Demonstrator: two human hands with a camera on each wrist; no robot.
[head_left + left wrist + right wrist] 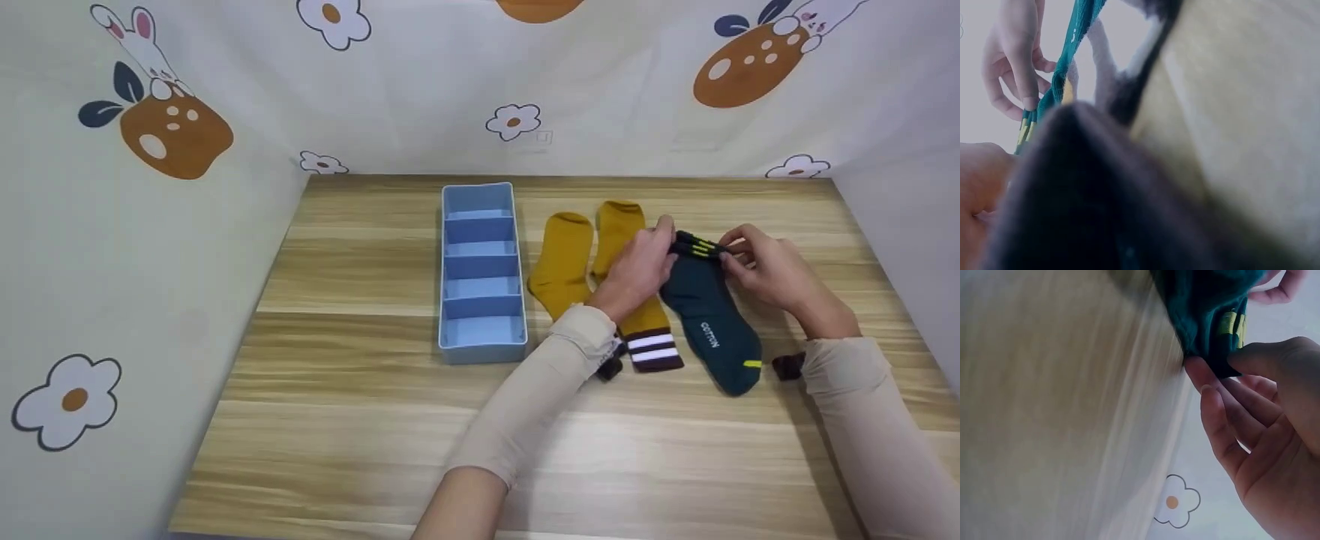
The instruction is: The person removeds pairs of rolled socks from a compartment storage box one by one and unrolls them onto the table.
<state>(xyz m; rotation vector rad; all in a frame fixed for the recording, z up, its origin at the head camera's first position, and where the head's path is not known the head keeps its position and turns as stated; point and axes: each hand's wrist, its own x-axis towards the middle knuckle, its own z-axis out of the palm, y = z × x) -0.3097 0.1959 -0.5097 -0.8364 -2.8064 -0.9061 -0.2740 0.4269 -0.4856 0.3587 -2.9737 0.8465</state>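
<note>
A dark green sock (705, 315) with yellow stripes and the word COTTON lies on the right of the table, its cuff end bunched up. My left hand (637, 266) grips the left side of that cuff. At the cuff's right side my right hand (772, 274) pinches the fabric between thumb and fingers, which the right wrist view shows close up on the green sock (1207, 320). Two mustard socks lie to the left: one mustard sock (566, 255) is plain where visible, and the striped mustard sock (649, 322) is partly covered by my left hand.
A blue box (484, 352) with several compartments in a row stands left of the socks. The wooden table (337, 360) meets patterned cloth walls (420, 97) at the back and sides. Dark wrist cameras hang below both sleeves. A dark blurred shape fills much of the left wrist view.
</note>
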